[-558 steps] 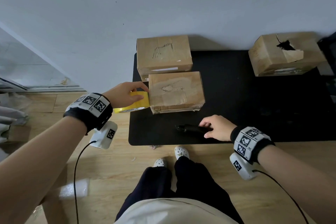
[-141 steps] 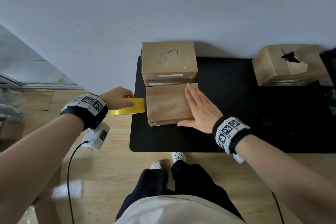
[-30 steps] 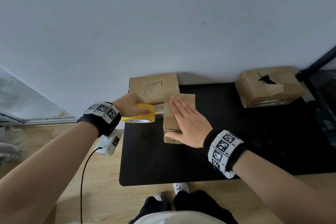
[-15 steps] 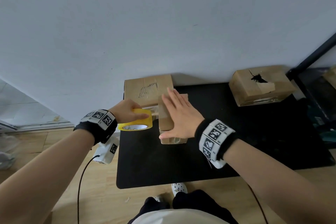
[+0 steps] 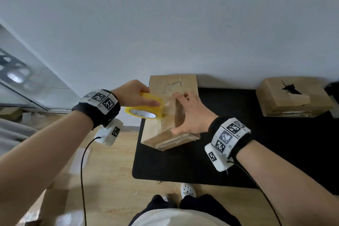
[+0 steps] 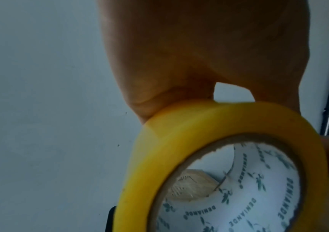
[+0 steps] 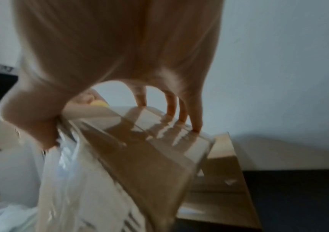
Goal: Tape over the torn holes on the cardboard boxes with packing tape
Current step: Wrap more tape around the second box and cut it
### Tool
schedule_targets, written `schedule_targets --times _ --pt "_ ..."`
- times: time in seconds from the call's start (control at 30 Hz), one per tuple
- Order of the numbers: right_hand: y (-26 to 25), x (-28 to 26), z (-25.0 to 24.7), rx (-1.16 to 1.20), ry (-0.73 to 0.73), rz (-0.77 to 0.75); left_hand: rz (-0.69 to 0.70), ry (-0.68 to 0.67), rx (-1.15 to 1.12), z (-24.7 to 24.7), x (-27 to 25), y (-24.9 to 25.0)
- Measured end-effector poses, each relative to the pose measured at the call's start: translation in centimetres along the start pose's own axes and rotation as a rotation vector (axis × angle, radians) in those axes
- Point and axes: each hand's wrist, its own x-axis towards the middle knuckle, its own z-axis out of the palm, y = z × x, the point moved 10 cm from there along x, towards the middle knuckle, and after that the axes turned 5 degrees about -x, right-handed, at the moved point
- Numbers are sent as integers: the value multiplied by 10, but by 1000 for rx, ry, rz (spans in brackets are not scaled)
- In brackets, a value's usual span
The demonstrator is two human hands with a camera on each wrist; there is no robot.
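Note:
A cardboard box (image 5: 159, 130) stands tipped on one edge on the black mat (image 5: 183, 167). My right hand (image 5: 190, 113) grips it, fingers (image 7: 196, 119) curled over its upper far edge and thumb low on the near side. The box (image 7: 149, 160) shows glossy tape on its face. My left hand (image 5: 145, 100) holds the yellow tape roll (image 5: 144, 111) against the box's upper left. A clear strip of tape (image 5: 167, 104) runs from the roll onto the box. In the left wrist view the roll (image 6: 179, 130) fills the lower right.
A second box (image 5: 172, 86) with a scuffed top stands behind, against the wall. A third box (image 5: 291, 97) with an open torn hole (image 5: 290, 89) sits at the mat's far right. Wooden floor and my feet (image 5: 187, 189) lie below the mat's front edge.
The box has tipped further, showing its left face. My right hand went from lying flat on it to gripping its edges. The roll has come up against the box.

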Motion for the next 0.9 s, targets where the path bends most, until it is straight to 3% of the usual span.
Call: schedule_targets --times 0.23,0.57,0.7,0.9 --pt "23 -14 23 152 91 -13 12 -123 49 23 -3 13" --pt "91 -44 59 78 -24 70 163 -225 9 81 15 82" --pt "88 -34 68 -43 -41 -9 175 -248 43 100 22 94" --pt "82 -23 70 -46 -33 -42 170 -297 79 109 22 97"
